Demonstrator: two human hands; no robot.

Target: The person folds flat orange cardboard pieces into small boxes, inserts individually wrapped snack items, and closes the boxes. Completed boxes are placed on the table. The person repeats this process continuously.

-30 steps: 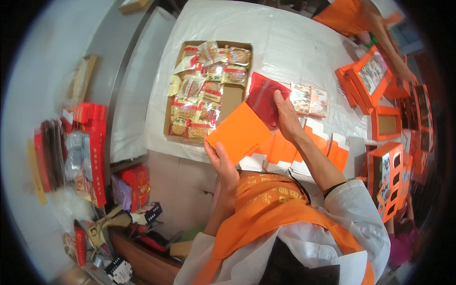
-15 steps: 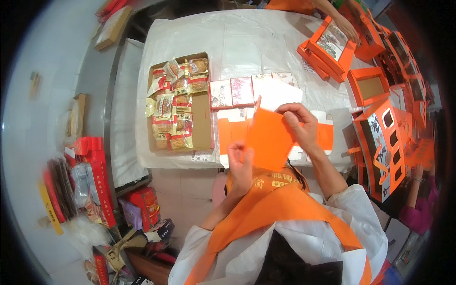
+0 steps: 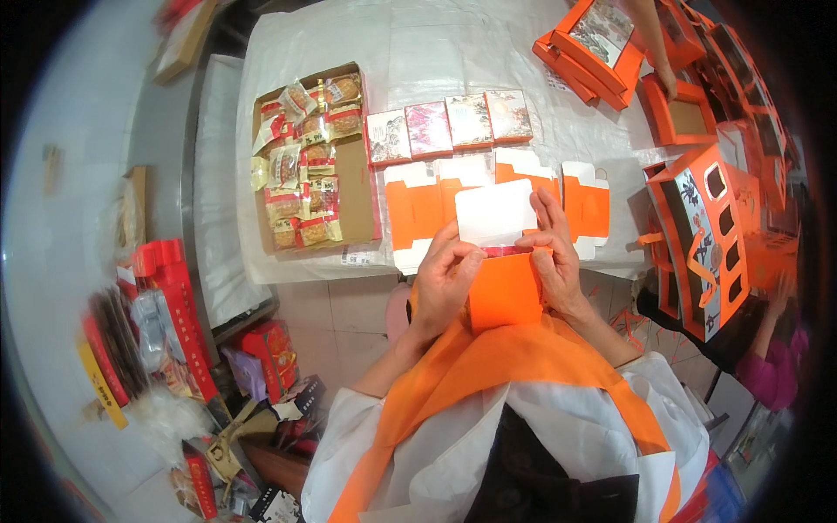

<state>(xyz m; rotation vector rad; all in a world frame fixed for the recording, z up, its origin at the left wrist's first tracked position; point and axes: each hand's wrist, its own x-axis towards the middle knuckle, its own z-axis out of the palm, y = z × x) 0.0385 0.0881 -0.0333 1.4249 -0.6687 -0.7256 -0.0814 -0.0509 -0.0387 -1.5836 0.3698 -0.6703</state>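
Close in front of my chest, both hands grip a small folding carton (image 3: 506,292), orange with a white flap standing up. My left hand (image 3: 446,275) pinches its left edge with thumb and fingers. On the opposite edge my right hand (image 3: 555,261) has its thumb bent in near the fold. Just beyond lie several unfolded orange-and-white cartons (image 3: 414,209) in a row. Behind them stands a row of small printed boxes (image 3: 427,127), pale and pink on top. To the left, a shallow cardboard box (image 3: 356,187) holds several wrapped round pastries (image 3: 283,164).
Orange gift boxes (image 3: 602,52) are stacked at the far right, where another person's hand (image 3: 666,80) touches an orange tray box (image 3: 680,113). Large orange boxes with cut-out windows (image 3: 702,235) stand at the right edge. Red packaging (image 3: 174,314) fills the lower left.
The carton has come down nearer my body, and its white flap now shows. Both hands hold its sides. The other person's hand has shifted from the stacked boxes to the tray box.
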